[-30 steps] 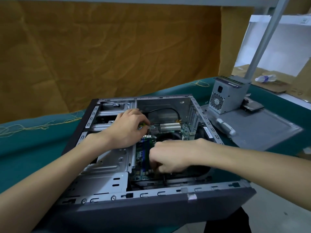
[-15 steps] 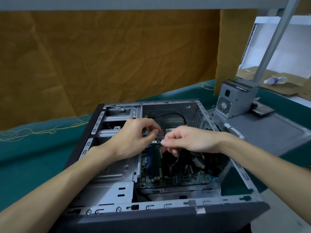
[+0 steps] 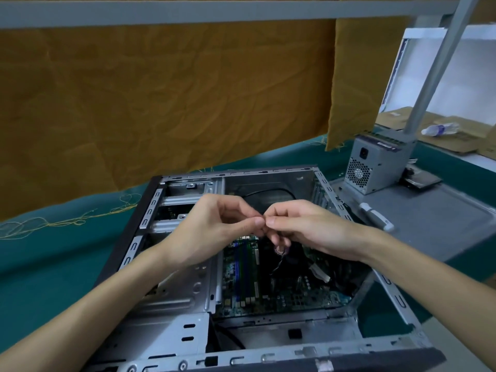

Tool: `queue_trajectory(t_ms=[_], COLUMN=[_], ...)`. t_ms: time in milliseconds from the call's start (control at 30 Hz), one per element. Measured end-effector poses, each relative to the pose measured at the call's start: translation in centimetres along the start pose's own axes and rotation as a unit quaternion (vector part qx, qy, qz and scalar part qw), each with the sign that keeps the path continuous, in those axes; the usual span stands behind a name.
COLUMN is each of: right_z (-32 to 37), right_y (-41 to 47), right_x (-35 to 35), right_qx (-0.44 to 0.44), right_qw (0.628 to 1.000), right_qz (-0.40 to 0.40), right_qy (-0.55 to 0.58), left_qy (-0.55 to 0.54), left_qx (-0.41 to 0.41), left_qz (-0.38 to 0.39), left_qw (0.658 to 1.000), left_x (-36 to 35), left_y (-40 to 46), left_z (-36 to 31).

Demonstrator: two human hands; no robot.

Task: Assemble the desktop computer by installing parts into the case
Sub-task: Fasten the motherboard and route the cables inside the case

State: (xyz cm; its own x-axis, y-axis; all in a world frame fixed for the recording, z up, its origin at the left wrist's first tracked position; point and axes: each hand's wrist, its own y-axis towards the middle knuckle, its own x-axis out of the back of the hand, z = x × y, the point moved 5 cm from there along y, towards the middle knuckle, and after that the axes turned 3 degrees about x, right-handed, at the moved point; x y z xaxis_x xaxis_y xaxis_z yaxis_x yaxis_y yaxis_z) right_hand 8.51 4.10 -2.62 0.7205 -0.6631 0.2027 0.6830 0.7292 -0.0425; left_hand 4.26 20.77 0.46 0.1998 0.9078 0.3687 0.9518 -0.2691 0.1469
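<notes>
A: Where is the computer case, and what are the hands doing?

B: The open computer case lies on its side on a green table cover. Both hands meet above its middle. The left hand and right hand have fingertips touching, each pinching something very small between thumb and forefinger; it is too small to identify.

A: What is inside the case?

B: The motherboard sits at the bottom of the case, directly beneath the hands, with a thin wire hanging from the right hand towards it.

A: What step is this?

B: Probably preparing a small connector or fastener. Next it needs lowering accurately onto the board.

A: Other parts?

B: A power supply stands right of the case, uninstalled, on the grey side panel.
</notes>
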Motion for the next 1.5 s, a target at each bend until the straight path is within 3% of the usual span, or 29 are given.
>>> queue_trajectory(t_ms=[200, 533, 833, 1000, 1100, 1200, 1300, 1500], right_z=[0.1, 0.5, 1.3, 0.9, -0.6, -2.1, -1.6, -1.1], right_y=[-0.5, -0.7, -1.3, -1.6, -1.7, -2.0, -1.7, -0.4], right_x=[-0.1, -0.7, -1.4, -1.5, -2.8, -3.7, -4.1, -6.2], right_qx=[0.021, 0.014, 0.038, 0.015, -0.029, -0.067, -0.057, -0.013], right_qw=[0.998, 0.995, 0.989, 0.982, 0.946, 0.860, 0.810, 0.736], right_qz=[0.031, 0.069, 0.140, 0.170, 0.208, 0.221, 0.203, 0.221], right_qy=[0.042, 0.077, 0.009, -0.085, -0.248, -0.454, -0.547, -0.639], left_qy=[-0.066, -0.118, -0.165, -0.028, 0.119, 0.240, 0.302, 0.298], left_qx=[0.005, 0.018, 0.072, 0.031, -0.006, -0.032, -0.034, -0.037], left_qz=[0.072, 0.100, 0.198, 0.193, 0.077, -0.004, -0.003, -0.003], left_qw=[0.995, 0.988, 0.964, 0.980, 0.990, 0.970, 0.953, 0.954], left_x=[0.7, 0.1, -0.2, -0.3, 0.3, 1.2, 1.6, 1.7], left_y=[-0.3, -0.3, -0.4, -0.5, -0.1, 0.2, 0.6, 0.9], left_z=[-0.4, -0.3, -0.1, 0.1, 0.5, 1.1, 1.9, 2.3])
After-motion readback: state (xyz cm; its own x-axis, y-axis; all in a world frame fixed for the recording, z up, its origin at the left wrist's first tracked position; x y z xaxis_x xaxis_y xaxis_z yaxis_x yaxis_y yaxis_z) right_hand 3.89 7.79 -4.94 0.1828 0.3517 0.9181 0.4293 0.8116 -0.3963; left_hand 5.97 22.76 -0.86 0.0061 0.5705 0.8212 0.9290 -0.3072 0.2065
